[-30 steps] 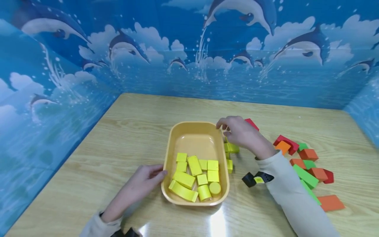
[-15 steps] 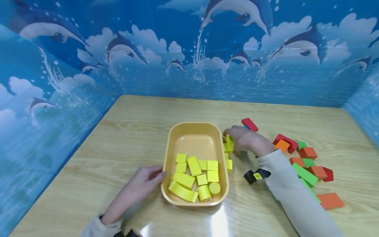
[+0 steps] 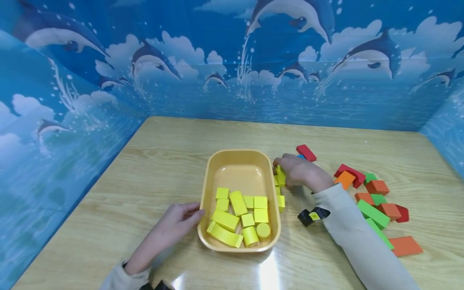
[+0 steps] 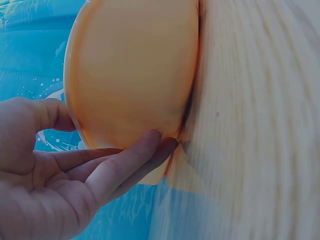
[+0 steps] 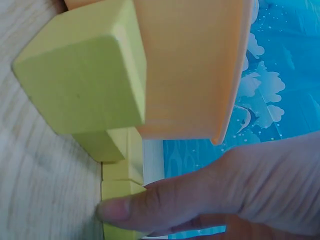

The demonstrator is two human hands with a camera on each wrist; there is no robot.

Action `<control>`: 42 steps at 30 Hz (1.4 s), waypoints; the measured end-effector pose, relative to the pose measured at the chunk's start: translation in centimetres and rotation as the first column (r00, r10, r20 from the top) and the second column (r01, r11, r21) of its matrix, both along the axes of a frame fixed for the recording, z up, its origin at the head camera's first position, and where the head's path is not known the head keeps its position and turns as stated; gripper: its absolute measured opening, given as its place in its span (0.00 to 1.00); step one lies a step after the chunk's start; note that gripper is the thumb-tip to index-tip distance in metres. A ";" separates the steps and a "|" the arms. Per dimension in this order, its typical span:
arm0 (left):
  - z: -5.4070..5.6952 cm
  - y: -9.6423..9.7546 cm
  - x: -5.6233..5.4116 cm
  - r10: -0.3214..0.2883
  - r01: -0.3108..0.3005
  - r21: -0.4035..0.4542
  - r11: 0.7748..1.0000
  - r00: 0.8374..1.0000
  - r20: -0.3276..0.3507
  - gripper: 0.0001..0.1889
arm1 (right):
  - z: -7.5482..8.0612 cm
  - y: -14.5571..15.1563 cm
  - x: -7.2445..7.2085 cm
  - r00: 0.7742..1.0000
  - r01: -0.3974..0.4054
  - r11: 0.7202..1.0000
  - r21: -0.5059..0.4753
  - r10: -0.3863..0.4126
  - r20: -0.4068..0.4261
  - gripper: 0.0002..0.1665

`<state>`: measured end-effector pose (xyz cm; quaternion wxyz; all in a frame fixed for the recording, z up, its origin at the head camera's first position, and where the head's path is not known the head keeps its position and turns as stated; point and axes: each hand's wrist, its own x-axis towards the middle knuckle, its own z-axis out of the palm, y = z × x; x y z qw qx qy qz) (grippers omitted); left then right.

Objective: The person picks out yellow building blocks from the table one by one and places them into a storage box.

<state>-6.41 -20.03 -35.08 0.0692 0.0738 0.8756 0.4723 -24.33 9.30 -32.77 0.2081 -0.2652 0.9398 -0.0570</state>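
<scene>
A yellow-orange plastic tray (image 3: 241, 173) lies on the table with several yellow blocks (image 3: 224, 219) in its near half. At its left side my left hand (image 3: 175, 221) holds the tray, thumb at the rim (image 4: 70, 75) and fingers against the outer wall. Just beyond the tray's right wall, my right hand (image 3: 304, 171) pinches a yellow block (image 5: 120, 190), the thumb lying on its near side; the other fingers are mostly hidden. More yellow blocks (image 3: 280, 203) stand in a row along that wall, with a large one (image 5: 85, 75) close to the right wrist camera.
Right of my right forearm lie loose red, orange and green blocks, among them a red arch (image 3: 357, 175), a long green block (image 3: 373, 214) and a flat orange block (image 3: 407, 245). Behind the right hand are a red block (image 3: 306, 152) and a partly hidden blue one (image 3: 300, 156).
My right hand has come down and slightly right from the tray's far right corner onto the yellow blocks beside it, taking one between thumb and fingers. The left hand and tray stay put.
</scene>
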 end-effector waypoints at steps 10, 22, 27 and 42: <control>-0.1 0.0 0.0 0.023 -0.022 -0.013 1.000 1.000 0.019 0.21 | 2.9 0.7 0.2 0.979 0.032 0.994 -0.107 -0.053 -0.195 0.42; -0.1 0.0 -0.1 0.024 -0.024 -0.023 0.999 1.000 0.007 0.20 | 4.6 -3.2 2.7 0.942 -0.154 0.911 -0.384 0.018 -0.334 0.39; -0.1 -0.1 -0.2 0.017 -0.017 -0.033 0.999 1.000 -0.002 0.20 | 2.7 -5.5 2.3 0.958 -0.238 0.878 -0.416 0.142 -0.248 0.36; -0.2 -0.3 -0.2 -0.007 0.007 -0.012 1.000 1.000 0.007 0.22 | -0.8 -7.8 2.1 0.962 -0.260 0.934 -0.246 0.230 -0.144 0.23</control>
